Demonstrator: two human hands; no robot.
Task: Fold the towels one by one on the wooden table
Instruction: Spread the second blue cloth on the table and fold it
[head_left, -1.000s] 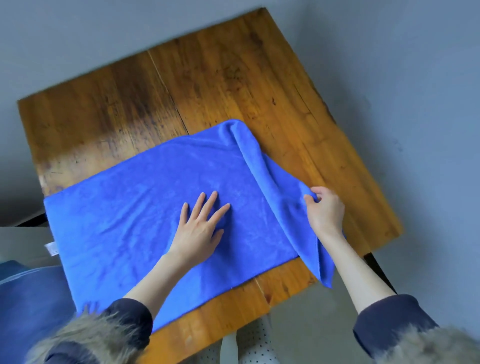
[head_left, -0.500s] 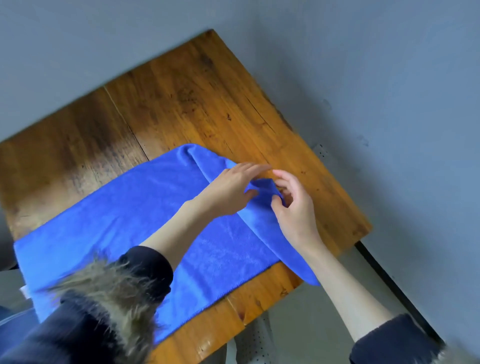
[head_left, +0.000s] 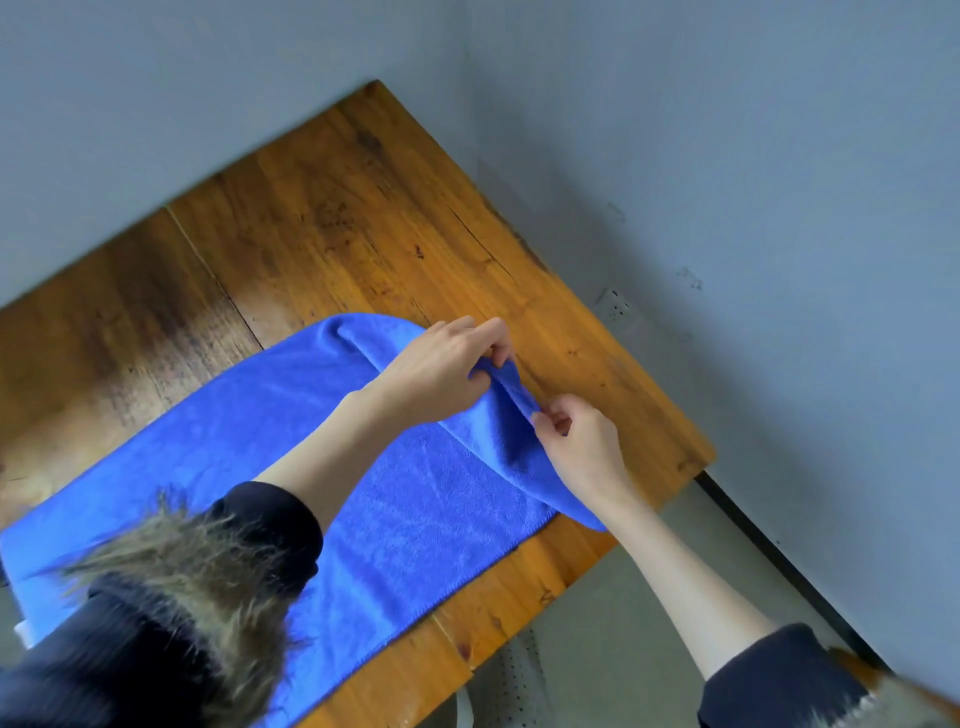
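The blue towel (head_left: 363, 467) is lying spread across the wooden surface (head_left: 363, 218), its right end bunching up. The left hand (head_left: 441, 369) is pinching that raised edge, and the right hand (head_left: 582, 441) is pinching it just beside. The cloth is looking soft, light and floppy, so gripping the corners should be keeping the fold square.

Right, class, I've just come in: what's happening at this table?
A person is folding a blue microfibre towel spread across a worn wooden table. The left hand and right hand each pinch the towel's bunched edge at its right end, lifted slightly off the wood. The rest of the towel lies flat, so this fold is not yet laid down.
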